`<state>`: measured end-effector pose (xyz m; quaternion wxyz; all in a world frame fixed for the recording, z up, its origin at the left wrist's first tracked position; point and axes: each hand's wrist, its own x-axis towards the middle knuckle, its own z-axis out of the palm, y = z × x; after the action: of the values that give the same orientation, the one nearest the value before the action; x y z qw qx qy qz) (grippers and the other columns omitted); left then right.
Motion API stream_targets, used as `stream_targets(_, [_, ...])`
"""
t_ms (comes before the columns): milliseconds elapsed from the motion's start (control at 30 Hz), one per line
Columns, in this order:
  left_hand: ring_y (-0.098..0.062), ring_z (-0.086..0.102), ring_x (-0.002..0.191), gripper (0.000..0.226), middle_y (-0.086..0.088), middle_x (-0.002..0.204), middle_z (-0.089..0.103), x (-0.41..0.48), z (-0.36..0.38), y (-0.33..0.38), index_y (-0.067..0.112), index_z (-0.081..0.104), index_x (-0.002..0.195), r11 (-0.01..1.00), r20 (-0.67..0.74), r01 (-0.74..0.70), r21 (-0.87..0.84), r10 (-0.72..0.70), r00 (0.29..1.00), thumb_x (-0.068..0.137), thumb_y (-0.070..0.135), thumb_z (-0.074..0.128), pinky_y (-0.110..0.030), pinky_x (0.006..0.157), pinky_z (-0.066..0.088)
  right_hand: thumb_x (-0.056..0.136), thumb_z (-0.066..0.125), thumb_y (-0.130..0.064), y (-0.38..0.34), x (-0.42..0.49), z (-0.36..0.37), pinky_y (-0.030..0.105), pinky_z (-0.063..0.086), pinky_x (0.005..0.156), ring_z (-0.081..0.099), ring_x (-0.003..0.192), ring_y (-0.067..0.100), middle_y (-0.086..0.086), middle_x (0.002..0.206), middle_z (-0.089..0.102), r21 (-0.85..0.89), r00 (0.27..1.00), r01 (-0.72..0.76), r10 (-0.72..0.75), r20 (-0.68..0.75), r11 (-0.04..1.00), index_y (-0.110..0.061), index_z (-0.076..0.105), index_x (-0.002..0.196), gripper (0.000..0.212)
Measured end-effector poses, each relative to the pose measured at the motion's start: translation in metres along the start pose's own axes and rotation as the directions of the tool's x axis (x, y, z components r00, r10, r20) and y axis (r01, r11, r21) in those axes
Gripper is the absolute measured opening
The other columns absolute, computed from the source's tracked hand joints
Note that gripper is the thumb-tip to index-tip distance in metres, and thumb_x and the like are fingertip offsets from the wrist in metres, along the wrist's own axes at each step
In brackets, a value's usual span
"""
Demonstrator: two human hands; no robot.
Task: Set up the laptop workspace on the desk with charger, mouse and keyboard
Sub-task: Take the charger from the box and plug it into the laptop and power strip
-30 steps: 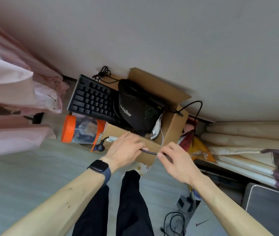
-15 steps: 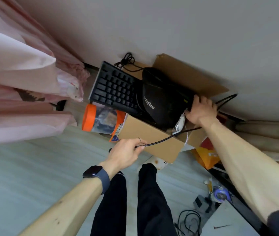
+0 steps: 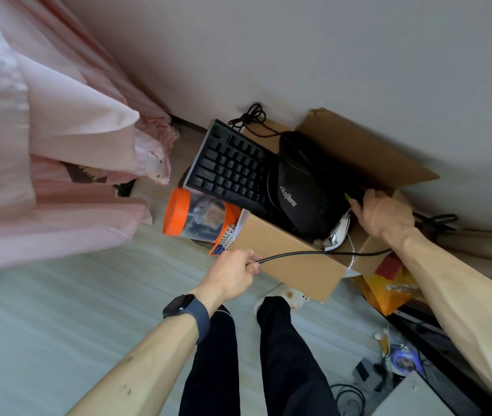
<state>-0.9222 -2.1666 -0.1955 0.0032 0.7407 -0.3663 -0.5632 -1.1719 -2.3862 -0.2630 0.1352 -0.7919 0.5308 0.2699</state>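
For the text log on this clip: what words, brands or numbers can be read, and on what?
White brand lettering on the black bag in the cardboard box: present, too distorted to read.
Orange packet: print blurred, unreadable.
Keyboard keycaps: no legible legends.

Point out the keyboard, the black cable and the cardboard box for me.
keyboard [image 3: 229,167]: head view, on the middle keys.
black cable [image 3: 299,253]: head view, on the taut stretch between the two hands.
cardboard box [image 3: 286,261]: head view, on the near side wall.
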Motion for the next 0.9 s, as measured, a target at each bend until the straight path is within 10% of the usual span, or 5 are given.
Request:
stream_targets(533, [-0.015, 0.070, 0.076, 0.018, -0.004, 0.089, 0.075, -0.107, -0.111, 0.053, 0.012, 0.061, 0.110, 0.907, -0.175, -0.075, -0.414, 0.002, 0.985, 0.096, 0.005, 0.051, -0.023, 0.070, 0.057, 0.106, 0.037, -0.038, -0.008, -0.177, -0.183, 0.039, 0.041, 0.060, 0.061, 0.074, 0.039, 0.002, 0.071, 0.058, 0.505, 0.955, 0.053, 0.104, -0.278, 0.862, -0.015, 0.050, 0.088, 0.033])
stream_targets(700, [-0.018, 0.073, 0.075, 0.014, -0.005, 0.085, 0.076, -0.158, -0.150, 0.066, 0.015, 0.066, 0.105, 0.852, -0.225, -0.165, -0.497, 0.058, 0.973, 0.094, 0.008, 0.060, -0.041, 0.082, 0.059, 0.105, 0.041, -0.040, -0.045, -0.249, -0.251, 0.040, 0.042, 0.062, 0.057, 0.067, 0.025, -0.002, 0.069, 0.061, 0.672, 0.935, 0.089, 0.171, -0.310, 0.735, -0.019, 0.051, 0.084, 0.031])
stream_targets(900, [-0.015, 0.073, 0.077, 0.015, -0.004, 0.094, 0.075, -0.204, -0.182, 0.072, 0.019, 0.067, 0.105, 0.813, -0.282, -0.249, -0.527, 0.109, 0.953, 0.093, 0.012, 0.063, -0.022, 0.057, 0.049, 0.105, 0.044, -0.033, -0.086, -0.319, -0.293, 0.039, 0.040, 0.061, 0.056, 0.062, 0.011, -0.005, 0.063, 0.057, 0.723, 0.851, 0.165, 0.273, -0.448, 0.670, -0.023, 0.049, 0.078, 0.029])
